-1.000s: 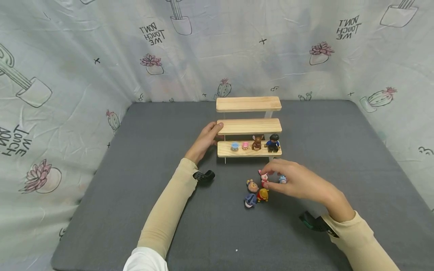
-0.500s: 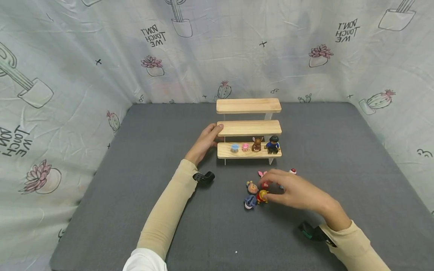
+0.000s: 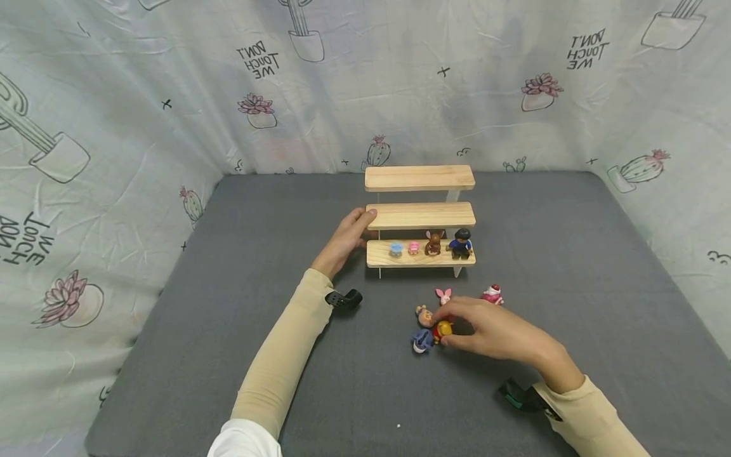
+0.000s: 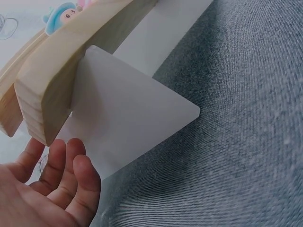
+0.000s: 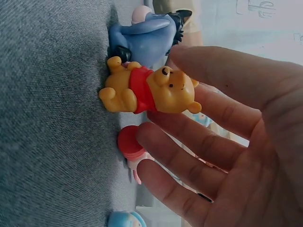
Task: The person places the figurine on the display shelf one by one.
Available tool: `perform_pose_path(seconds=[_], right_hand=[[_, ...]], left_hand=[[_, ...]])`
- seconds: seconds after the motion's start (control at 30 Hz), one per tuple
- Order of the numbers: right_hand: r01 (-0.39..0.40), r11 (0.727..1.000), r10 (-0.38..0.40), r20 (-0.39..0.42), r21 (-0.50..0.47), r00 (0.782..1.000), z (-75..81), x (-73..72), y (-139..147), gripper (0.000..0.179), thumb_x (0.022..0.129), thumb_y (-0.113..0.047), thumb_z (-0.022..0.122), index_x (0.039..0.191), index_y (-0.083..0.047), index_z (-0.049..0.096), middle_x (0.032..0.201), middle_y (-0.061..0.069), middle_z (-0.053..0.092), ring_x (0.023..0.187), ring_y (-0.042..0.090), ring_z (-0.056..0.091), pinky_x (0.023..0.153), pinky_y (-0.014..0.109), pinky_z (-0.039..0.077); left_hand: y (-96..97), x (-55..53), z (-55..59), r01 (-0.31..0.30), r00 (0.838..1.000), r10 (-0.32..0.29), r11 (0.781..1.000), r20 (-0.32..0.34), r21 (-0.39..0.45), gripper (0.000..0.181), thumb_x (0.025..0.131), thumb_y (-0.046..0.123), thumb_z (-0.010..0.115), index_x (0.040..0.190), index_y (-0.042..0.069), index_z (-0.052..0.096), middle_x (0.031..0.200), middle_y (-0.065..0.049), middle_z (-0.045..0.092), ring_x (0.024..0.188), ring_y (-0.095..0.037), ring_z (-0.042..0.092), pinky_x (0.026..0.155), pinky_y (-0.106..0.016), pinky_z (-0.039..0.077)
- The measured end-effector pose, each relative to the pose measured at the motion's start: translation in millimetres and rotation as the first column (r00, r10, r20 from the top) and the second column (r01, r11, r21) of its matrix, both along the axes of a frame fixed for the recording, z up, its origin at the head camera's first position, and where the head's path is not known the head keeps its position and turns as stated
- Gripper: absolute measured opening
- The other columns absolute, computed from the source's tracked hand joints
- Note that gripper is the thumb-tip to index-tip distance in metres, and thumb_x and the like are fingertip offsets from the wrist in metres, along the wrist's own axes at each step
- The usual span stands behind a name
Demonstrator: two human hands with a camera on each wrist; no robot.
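My left hand (image 3: 344,240) grips the left end of the three-tier wooden display stand (image 3: 419,217), thumb on top of the middle board and fingers under it. In the right wrist view, the thumb and fingers of my right hand (image 5: 222,137) spread around a yellow Winnie the Pooh figurine (image 5: 165,90) in a red shirt. Pooh stands on the grey table, thumb tip close to its head and fingers behind it. Right beside it is a blue Eeyore figurine (image 5: 147,40). A blond-haired figurine (image 3: 424,315) lies near my fingertips; a pink-eared figurine (image 3: 443,296) is partly hidden by my hand.
On the lowest board stand a small blue figurine (image 3: 396,249), a pink one (image 3: 414,248), a brown big-eared one (image 3: 433,244) and a black-haired toy figure (image 3: 460,244). A red-and-white figurine (image 3: 493,294) stands beyond my right hand. A printed curtain (image 3: 320,114) surrounds the table.
My right hand has moved down and toward me, from the pink-eared figurine to Pooh. The red-and-white figurine has come into view behind it. My left hand stays on the stand.
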State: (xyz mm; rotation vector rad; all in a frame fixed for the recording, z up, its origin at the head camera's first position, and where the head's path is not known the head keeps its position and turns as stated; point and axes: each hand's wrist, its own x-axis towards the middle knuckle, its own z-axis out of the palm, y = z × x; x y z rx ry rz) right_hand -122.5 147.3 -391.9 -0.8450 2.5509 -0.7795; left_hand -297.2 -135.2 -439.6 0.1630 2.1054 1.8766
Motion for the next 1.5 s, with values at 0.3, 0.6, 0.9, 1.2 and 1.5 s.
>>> perform_pose_path(seconds=[0.3,0.6,0.9,1.2,1.5], right_hand=[[0.011,1.0,-0.011,-0.004,0.019,1.0,-2.0,-0.5,0,0.027,0.094,-0.027,0.074,0.12,-0.024,0.069,0.118,-0.013,0.068,0.102,0.003,0.06,0.087,0.032,0.053],[0.012,0.999,-0.013,-0.019,-0.041,1.0,-5.5,-2.3,2,0.026,0.093,-0.025,0.076,0.119,-0.022,0.072,0.111,-0.012,0.065,0.092,0.005,0.059,0.078,0.028,0.052],[0.052,0.996,-0.054,-0.031,-0.066,0.998,-7.3,-4.8,3,0.021,0.097,-0.023,0.07,0.117,-0.019,0.072,0.104,-0.011,0.066,0.086,0.001,0.058,0.074,0.026,0.053],[0.106,0.986,-0.106,0.007,-0.125,0.994,-4.5,-6.4,5,0.019,0.095,-0.02,0.071,0.114,-0.016,0.068,0.105,-0.009,0.069,0.093,0.001,0.065,0.081,0.028,0.056],[0.093,0.987,-0.107,-0.107,-0.131,0.988,2.8,-8.5,9,0.021,0.095,-0.019,0.072,0.116,-0.018,0.07,0.109,-0.008,0.068,0.096,0.009,0.066,0.082,0.033,0.057]], left_hand=[[0.4,-0.4,0.4,0.002,1.0,-0.002,1.0,0.014,0.005,0.058,0.1,0.058,0.052,0.137,0.013,0.053,0.126,-0.011,0.06,0.108,-0.022,0.061,0.078,-0.032,0.05],[-0.1,0.7,2.3,0.001,1.0,-0.001,1.0,0.009,0.007,0.057,0.1,0.058,0.051,0.135,0.013,0.053,0.124,-0.01,0.06,0.106,-0.021,0.061,0.077,-0.031,0.05],[-0.2,-0.5,1.8,0.014,1.0,-0.014,1.0,0.007,0.01,0.058,0.1,0.058,0.051,0.136,0.013,0.053,0.123,-0.01,0.06,0.106,-0.02,0.06,0.077,-0.032,0.05],[-0.9,-1.6,1.8,0.009,1.0,-0.009,1.0,0.015,0.019,0.056,0.1,0.057,0.051,0.135,0.013,0.053,0.123,-0.009,0.06,0.104,-0.02,0.06,0.077,-0.031,0.049],[-0.7,-1.9,2.0,0.011,1.0,-0.011,1.0,0.002,0.006,0.057,0.1,0.058,0.051,0.135,0.013,0.053,0.123,-0.01,0.061,0.103,-0.02,0.061,0.077,-0.031,0.05]])
